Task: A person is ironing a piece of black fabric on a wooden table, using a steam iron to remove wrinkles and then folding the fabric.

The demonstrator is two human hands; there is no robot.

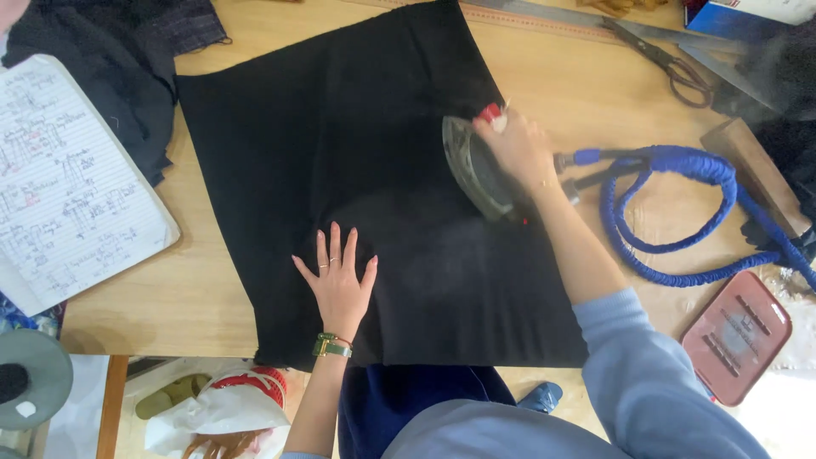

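Black cloth [340, 170] lies spread flat on the bench [204, 289], covering most of the middle. Left hand [338, 280] is released, fingers splayed, palm pressed flat on the near part of the cloth, holding nothing. Right hand [518, 149] is clenched round the handle of an iron [476, 166], whose soleplate sits on the right part of the cloth, blurred. Blue hose [671, 212] loops from the iron across the right side of the bench. Red stand [735, 336] near right, well apart from the iron. Scissors [667, 59] at the far right edge; open notebook [64, 187] at left, just beside the cloth. Progress judgement: pressing looks underway, cloth mostly smooth where visible; how much is pressed cannot be told, since black fabric hides creases.
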